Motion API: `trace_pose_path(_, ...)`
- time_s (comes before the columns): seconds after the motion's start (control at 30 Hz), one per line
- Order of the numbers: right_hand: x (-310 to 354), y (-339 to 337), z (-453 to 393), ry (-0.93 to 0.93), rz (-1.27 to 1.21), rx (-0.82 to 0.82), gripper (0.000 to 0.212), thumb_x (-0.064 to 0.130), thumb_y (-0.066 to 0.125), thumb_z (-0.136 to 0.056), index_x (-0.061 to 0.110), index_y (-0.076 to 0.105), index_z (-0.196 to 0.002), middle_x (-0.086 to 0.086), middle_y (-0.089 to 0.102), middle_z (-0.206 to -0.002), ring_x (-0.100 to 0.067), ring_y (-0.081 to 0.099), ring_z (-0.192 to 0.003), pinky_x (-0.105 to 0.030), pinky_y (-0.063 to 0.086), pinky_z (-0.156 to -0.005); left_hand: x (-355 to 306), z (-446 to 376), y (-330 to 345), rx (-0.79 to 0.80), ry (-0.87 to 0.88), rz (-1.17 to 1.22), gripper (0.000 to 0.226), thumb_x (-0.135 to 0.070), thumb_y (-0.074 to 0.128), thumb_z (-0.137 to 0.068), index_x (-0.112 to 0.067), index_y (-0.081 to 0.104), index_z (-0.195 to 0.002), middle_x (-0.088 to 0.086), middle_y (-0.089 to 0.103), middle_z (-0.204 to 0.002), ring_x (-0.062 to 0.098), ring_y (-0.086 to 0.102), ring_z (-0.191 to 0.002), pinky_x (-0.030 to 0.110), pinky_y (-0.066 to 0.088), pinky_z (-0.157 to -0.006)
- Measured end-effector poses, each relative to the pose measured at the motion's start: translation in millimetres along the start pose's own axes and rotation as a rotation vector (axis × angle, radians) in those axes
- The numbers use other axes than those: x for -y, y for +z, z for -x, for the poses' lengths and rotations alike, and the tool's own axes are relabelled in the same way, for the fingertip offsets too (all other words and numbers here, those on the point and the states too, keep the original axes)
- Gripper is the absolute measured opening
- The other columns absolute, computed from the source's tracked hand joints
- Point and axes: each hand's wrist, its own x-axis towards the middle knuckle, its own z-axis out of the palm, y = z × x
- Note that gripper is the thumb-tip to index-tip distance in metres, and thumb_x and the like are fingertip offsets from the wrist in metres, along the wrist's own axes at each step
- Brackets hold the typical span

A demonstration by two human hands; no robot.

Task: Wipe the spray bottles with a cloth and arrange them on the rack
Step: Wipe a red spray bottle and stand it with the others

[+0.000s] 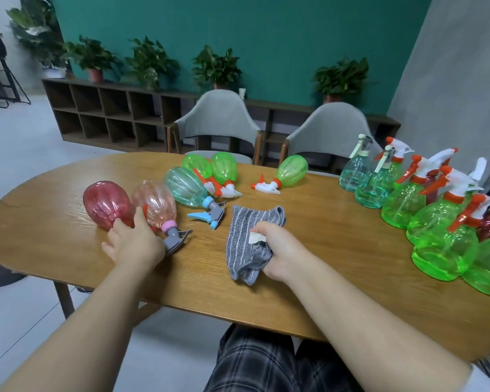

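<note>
The left hand (133, 244) lay on the worktop (337, 258) with fingers spread loosely against the toppled red spray bottle (106, 203) and pink spray bottle (156, 205), while the right hand (277, 250) clutched the striped grey cloth (246, 236) nearby.

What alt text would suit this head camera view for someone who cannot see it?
Seated at a wooden table, a person's left hand reaches a lying red spray bottle while the right hand grips a grey striped cloth. Five more bottles lie nearby; others stand upright at right.
</note>
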Motion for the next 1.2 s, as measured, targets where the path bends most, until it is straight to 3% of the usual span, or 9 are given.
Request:
trace_pose_path(0.2,3.4,-6.1,5.4,-0.003,-0.004,-0.016,0.010,0.004,0.048,-0.087,0.007,0.055,-0.081,-0.013,0.062,-0.074,-0.029,0.062,-0.070,-0.047,0.050,-0.093,2.2,-12.3,-2.2,0.013,-0.098,-0.048,0.043,-0.031,0.059,-0.091,-0.007,0.051,-0.126,0.015,0.026,-0.143,0.040,0.037,-0.126,0.050,0.022,-0.113)
trace_pose_path(0.37,5.8,-10.9,8.9,-0.001,0.005,-0.020,0.009,0.004,0.050,-0.088,0.007,0.055,-0.082,-0.012,0.063,-0.073,-0.028,0.063,-0.069,-0.046,0.050,-0.092,-0.2,-8.6,-6.5,-0.080,-0.018,0.056,0.030,-0.014,0.056,-0.094,0.002,0.046,-0.118,0.019,0.025,-0.143,0.047,0.049,-0.113,0.051,0.027,-0.103)
trace_pose_path(0.6,7.3,-15.0,14.3,-0.021,0.030,0.014,0.006,0.009,0.054,-0.089,0.004,0.058,-0.091,-0.016,0.068,-0.086,-0.032,0.066,-0.082,-0.050,0.050,-0.095,-14.4,17.1,-18.0,-0.154,0.097,0.178,0.032,-0.012,0.053,-0.097,0.008,0.042,-0.119,0.023,0.022,-0.146,0.053,0.050,-0.108,0.058,0.033,-0.099)
trace_pose_path(0.77,9.6,-12.9,24.1,-0.170,0.110,0.055,0.033,0.020,0.072,-0.082,0.008,0.063,-0.111,-0.014,0.073,-0.099,-0.030,0.071,-0.089,-0.048,0.055,-0.088,-42.2,51.7,-31.6,-0.172,0.270,0.325,0.022,-0.009,0.052,-0.094,0.000,0.038,-0.109,0.021,0.018,-0.148,0.051,0.052,-0.105,0.058,0.039,-0.099)
trace_pose_path(0.83,10.2,-10.4,30.7,-0.261,0.122,0.095,0.027,0.024,0.074,-0.083,0.009,0.067,-0.105,-0.011,0.074,-0.095,-0.027,0.071,-0.089,-0.045,0.055,-0.088,-56.0,67.4,-32.1,-0.165,0.340,0.423,0.023,-0.006,0.052,-0.093,0.001,0.038,-0.110,0.021,0.016,-0.148,0.045,0.048,-0.113,0.050,0.039,-0.103)
trace_pose_path(0.97,12.8,-6.6,44.9,-0.453,0.153,0.145,0.028,0.028,0.076,-0.080,0.011,0.069,-0.102,-0.006,0.075,-0.096,-0.020,0.071,-0.090,-0.038,0.056,-0.088,-81.1,100.7,-24.0,-0.121,0.535,0.592,0.029,0.001,0.051,-0.093,0.012,0.039,-0.116,0.022,0.015,-0.147,0.014,0.034,-0.114,0.010,0.022,-0.092)
trace_pose_path(1.03,13.6,-9.0,50.9,-0.547,0.195,0.155,0.021,0.022,0.075,-0.081,0.011,0.070,-0.098,-0.004,0.074,-0.095,-0.016,0.070,-0.089,-0.031,0.056,-0.084,-90.6,114.0,-15.2,-0.054,0.617,0.646,0.030,0.003,0.049,-0.092,0.010,0.037,-0.119,0.019,0.016,-0.145,0.005,0.026,-0.107,0.004,0.018,-0.090)
trace_pose_path(1.13,13.5,-19.6,54.8,-0.655,0.278,0.107,0.028,0.020,0.079,-0.078,0.009,0.070,-0.102,-0.004,0.074,-0.098,-0.017,0.069,-0.093,-0.032,0.056,-0.084,-101.2,127.8,-0.8,0.053,0.699,0.760,0.043,0.009,0.045,-0.089,0.005,0.035,-0.130,0.006,0.029,-0.133,-0.002,0.032,-0.100,0.001,0.029,-0.095)
trace_pose_path(1.2,12.7,-31.1,55.3,-0.713,0.296,0.054,0.024,0.019,0.079,-0.078,0.009,0.071,-0.099,-0.003,0.074,-0.096,-0.014,0.069,-0.090,-0.030,0.056,-0.082,-107.0,136.4,7.0,0.096,0.804,0.729,0.050,0.011,0.046,-0.086,0.003,0.034,-0.135,0.010,0.025,-0.137,-0.012,0.023,-0.108,-0.009,0.014,-0.096)
